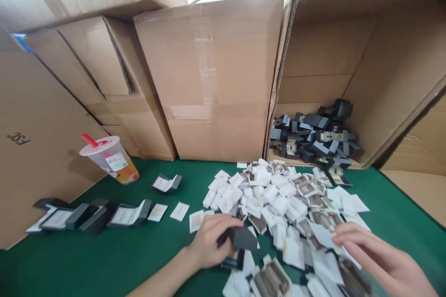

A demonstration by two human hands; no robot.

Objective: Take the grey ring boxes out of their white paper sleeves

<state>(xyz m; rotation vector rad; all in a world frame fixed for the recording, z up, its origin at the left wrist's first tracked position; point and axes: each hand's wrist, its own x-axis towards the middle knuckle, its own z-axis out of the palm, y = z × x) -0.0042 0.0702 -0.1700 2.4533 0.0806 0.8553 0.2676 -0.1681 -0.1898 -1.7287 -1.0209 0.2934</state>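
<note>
My left hand [213,240] is closed on a small black box [243,238] with its lid raised, at the near left edge of a heap. Part of the box is hidden behind my fingers. My right hand [378,257] is over the heap's right side, its fingertips pinched at the edge of a white insert [322,235]; motion blurs this area. The heap [275,195] mixes white cards with folded grey-brown inserts. Nearer to me, a grey-brown insert [271,279] lies between the hands.
Black boxes [130,213] and white cards [180,211] form a row on the green table [153,260]. A cup with a red straw [110,160] stands behind them. An open carton [324,51] at the right holds many black boxes [313,137]. Closed cartons [212,79] wall the back.
</note>
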